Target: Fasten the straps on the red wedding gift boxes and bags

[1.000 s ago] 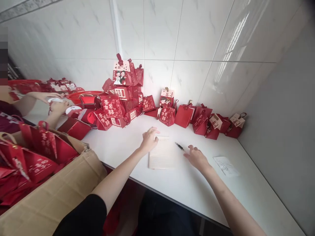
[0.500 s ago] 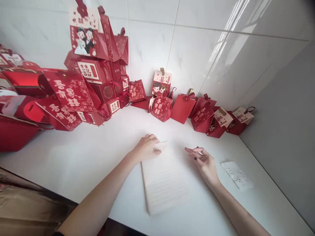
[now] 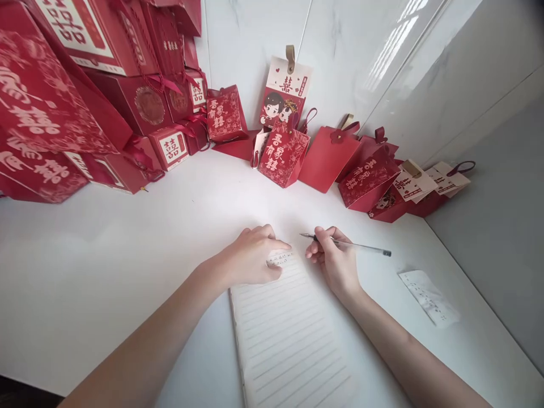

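Observation:
A lined notebook [image 3: 293, 334] lies on the white table, with short handwriting in dark ink near its top. Resting on its upper left part is my left hand [image 3: 255, 255], flat, thumb and index finger apart around the written lines. Just right of the notebook's top edge, my right hand [image 3: 335, 258] grips a clear gel pen [image 3: 361, 245] between thumb and fingers. The pen's tip points left, toward the notebook, and is held above the table. A small white slip of paper [image 3: 429, 298] with dark marks lies to the right of my right forearm.
Red gift boxes [image 3: 144, 105] are stacked at the left. More small red boxes [image 3: 284, 156] stand in a row along the tiled wall [image 3: 340, 68]. A grey wall [image 3: 505, 209] borders the right edge of the white table [image 3: 127, 238].
My view has moved closer to the table. My right hand has turned, and the pen, not clearly visible before, now shows along its length. My left hand stays on the notebook.

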`<state>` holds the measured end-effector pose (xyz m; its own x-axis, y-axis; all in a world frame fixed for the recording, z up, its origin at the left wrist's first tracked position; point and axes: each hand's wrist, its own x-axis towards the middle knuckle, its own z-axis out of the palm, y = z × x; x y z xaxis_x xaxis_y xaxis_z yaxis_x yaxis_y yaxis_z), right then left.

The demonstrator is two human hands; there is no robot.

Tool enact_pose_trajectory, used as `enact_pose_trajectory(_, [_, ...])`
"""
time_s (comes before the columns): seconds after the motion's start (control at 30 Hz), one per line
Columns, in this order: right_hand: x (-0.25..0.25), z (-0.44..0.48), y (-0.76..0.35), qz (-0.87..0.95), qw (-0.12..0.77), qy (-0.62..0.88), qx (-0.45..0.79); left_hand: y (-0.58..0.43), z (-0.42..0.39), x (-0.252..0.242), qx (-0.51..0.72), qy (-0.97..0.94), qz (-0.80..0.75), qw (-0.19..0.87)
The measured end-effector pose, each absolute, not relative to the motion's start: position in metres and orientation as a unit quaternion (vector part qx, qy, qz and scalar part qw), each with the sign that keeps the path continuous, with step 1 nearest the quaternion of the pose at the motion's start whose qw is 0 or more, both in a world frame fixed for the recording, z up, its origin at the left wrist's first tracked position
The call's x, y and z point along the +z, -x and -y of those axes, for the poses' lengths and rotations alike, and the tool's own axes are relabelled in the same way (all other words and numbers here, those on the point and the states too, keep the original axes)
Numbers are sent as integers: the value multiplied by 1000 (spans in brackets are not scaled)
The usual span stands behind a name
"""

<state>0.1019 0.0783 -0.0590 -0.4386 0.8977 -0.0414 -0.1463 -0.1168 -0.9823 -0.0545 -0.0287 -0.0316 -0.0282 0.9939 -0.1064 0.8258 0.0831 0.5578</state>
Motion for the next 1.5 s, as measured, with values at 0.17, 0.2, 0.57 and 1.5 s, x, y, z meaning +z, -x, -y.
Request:
enact_pose_trajectory(0.17, [-57, -76, -103, 583, 378, 363, 620, 53, 28, -34, 178, -650, -701, 233])
enact_pose_trajectory(0.2, [-56, -75, -102, 605, 375, 377, 592, 52, 28, -34, 178, -649, -703, 229])
enact_pose_trajectory(0.57, [-56, -66, -98, 785, 286, 373, 403, 44, 26, -44, 190, -660, -693, 219])
enact_pose_trajectory(1.5, [-53, -65, -97, 793, 270, 405, 367, 38, 24, -38, 162, -648, -702, 247])
